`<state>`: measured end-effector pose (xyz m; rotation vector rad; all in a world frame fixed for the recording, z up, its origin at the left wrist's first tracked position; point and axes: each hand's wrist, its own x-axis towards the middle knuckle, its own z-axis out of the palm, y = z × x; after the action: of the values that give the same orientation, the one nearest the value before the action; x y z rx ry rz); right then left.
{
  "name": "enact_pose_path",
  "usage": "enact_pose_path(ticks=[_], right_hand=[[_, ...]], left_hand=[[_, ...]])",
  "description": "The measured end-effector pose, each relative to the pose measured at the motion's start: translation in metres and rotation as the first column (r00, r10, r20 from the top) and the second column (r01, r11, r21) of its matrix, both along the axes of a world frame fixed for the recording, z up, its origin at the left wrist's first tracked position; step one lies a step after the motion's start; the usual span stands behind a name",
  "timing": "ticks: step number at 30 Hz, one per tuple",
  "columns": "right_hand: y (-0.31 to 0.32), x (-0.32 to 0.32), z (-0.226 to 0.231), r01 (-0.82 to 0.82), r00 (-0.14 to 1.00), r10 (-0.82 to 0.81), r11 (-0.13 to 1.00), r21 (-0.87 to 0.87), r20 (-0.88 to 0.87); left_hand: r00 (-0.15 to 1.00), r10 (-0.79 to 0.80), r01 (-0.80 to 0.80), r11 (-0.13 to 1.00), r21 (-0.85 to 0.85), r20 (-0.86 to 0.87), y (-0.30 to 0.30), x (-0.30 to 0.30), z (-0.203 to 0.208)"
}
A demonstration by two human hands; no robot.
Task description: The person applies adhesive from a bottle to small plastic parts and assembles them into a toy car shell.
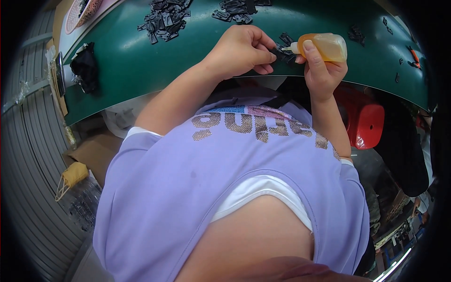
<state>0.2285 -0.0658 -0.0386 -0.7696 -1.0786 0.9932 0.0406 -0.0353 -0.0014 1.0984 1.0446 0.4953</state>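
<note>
My left hand (239,50) is closed in a pinch at the near edge of a green tabletop (124,70). Between its thumb and fingers is a small black plastic part (274,50), mostly covered by the fingertips. A clear squeeze bottle (334,47) of amber liquid lies tilted in my right hand (323,70), thumb on top. Its narrow nozzle points left, close to the pinched part; whether the tip touches it I cannot tell. Just beyond and beneath the nozzle lie several loose black parts (285,38).
Heaps of black parts (165,19) and more black pieces (235,10) sit farther back. A smaller cluster (357,35) and orange-handled pliers (414,57) lie at the right. Black cloth (84,68) and a pink basket (81,18) are leftward. A red stool (369,124) stands below the table.
</note>
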Motion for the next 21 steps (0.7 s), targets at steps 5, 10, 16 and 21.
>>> enact_pose_path(ticks=[5, 10, 16, 21], right_hand=[[0.0012, 0.0019, 0.0, 0.063, 0.995, -0.064, 0.998, -0.012, -0.076], [-0.0001, 0.0054, -0.0013, -0.086, 0.974, 0.094, 0.995, 0.047, -0.204], [-0.0008, 0.0062, -0.0006, -0.148, 0.984, 0.151, 0.988, 0.044, -0.099], [-0.0022, 0.0081, -0.0016, -0.16, 0.985, 0.161, 0.987, 0.032, -0.06]], left_hand=[[1.0, 0.009, -0.009, 1.0, -0.014, 0.009, 0.0008, -0.0004, 0.0004], [1.0, 0.026, -0.025, 1.0, -0.007, 0.005, 0.0011, 0.0004, 0.0008], [1.0, 0.031, -0.031, 1.0, 0.001, -0.006, 0.0012, 0.0014, -0.0004], [0.999, 0.031, -0.03, 1.0, 0.005, -0.014, 0.0003, 0.0018, 0.0002]])
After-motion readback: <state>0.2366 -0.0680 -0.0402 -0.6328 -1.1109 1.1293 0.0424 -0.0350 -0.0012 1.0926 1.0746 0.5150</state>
